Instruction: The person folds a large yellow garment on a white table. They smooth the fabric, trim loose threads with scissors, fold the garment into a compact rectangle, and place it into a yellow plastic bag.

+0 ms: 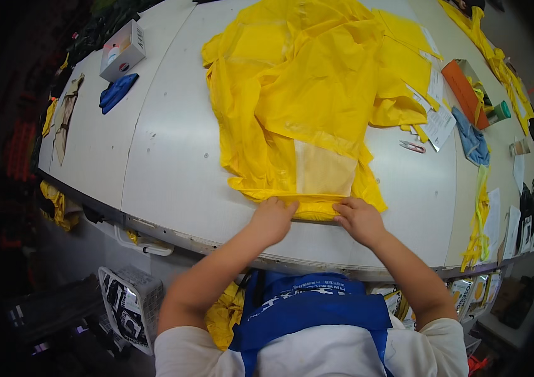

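Observation:
A large yellow coated garment (317, 94) lies spread and rumpled over the middle of the pale table. Near its front end a cream rectangular panel (325, 169) shows, with a folded yellow hem below it. On the left part of that hem, my left hand (273, 220) pinches the fabric between thumb and fingers. Some distance to the right, my right hand (358, 220) grips the same hem, its thumb pointing inward. The stretch of hem between both hands runs nearly straight along the table's front side. Fingertips are partly hidden by the folded fabric.
Red-handled thread snips (413, 146) lie right of the garment, near printed papers (441, 129). Farther right are an orange box (465, 91), a blue cloth (470, 138) and yellow strips (482, 220). A white box (122, 51) and dark blue cloth (117, 92) sit at left.

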Available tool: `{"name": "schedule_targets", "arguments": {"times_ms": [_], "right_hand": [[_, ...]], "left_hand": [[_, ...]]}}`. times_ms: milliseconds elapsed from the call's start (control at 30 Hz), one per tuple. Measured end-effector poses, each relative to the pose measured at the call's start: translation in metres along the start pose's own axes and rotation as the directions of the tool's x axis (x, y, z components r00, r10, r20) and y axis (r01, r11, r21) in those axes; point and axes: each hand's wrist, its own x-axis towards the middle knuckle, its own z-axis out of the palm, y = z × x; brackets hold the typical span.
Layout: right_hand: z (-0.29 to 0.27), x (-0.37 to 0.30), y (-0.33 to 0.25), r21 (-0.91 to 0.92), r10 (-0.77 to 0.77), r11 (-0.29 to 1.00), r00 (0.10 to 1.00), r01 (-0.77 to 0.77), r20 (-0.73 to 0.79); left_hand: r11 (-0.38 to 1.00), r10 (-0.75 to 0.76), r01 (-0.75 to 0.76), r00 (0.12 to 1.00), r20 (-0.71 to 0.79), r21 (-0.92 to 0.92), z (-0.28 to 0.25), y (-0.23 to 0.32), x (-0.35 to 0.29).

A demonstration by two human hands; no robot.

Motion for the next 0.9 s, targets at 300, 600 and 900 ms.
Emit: {"name": "schedule_targets", "arguments": {"times_ms": [300,600,900], "right_hand": [[0.016,-0.012,-0.011,0.084,0.116,0.99,0.99,-0.11,-0.077],[0.024,-0.016,-0.008,0.103,0.121,0.989,0.985,-0.109,-0.119],[0.029,-0.018,-0.004,0.04,0.055,0.998,0.99,-0.05,-0.133]], "left_hand": [[0.953,0.002,-0.114,0.928,-0.372,-0.279,0.053,0.06,0.029],[0.928,-0.044,-0.091,0.936,-0.35,-0.36,0.042,0.063,0.025],[0.679,-0.292,0.166,0.955,-0.055,-0.715,0.031,0.063,0.028]]}}
